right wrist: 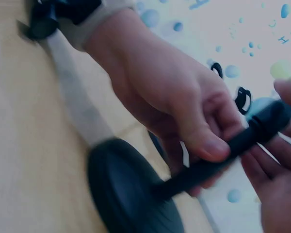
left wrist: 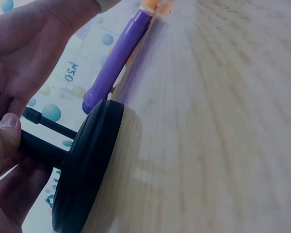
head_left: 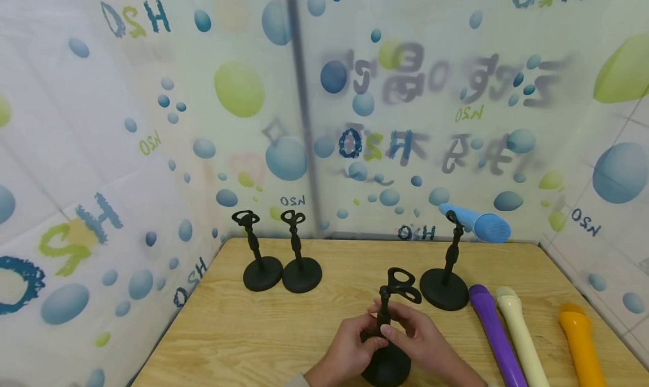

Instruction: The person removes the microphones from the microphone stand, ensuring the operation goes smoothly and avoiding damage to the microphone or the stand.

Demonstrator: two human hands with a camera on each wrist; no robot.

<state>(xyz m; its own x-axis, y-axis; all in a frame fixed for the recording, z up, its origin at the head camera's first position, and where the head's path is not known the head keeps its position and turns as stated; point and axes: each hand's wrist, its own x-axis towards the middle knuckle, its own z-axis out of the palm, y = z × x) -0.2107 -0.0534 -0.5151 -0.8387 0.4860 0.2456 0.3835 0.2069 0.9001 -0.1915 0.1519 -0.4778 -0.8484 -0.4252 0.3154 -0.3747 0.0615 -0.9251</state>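
A black desktop microphone stand (head_left: 387, 364) with a round base and a looped clip on top stands at the front of the table, between both hands. My left hand (head_left: 350, 345) grips its stem low down, the thumb lying along the pole (right wrist: 191, 177) in the right wrist view. My right hand (head_left: 423, 333) holds the stem from the other side, a little higher, with its thumb in front and fingers behind. In the left wrist view the stand's base (left wrist: 89, 167) sits on or just at the tabletop; any small gap cannot be made out.
Behind, a stand (head_left: 446, 288) carries a blue microphone (head_left: 479, 223). Two more stands, one (head_left: 261, 274) beside another (head_left: 301, 274), are at the back left. Purple (head_left: 497, 336), cream (head_left: 522, 336) and orange (head_left: 580, 342) microphones lie at the right. Patterned curtains (head_left: 243, 150) surround the table (head_left: 228, 342).
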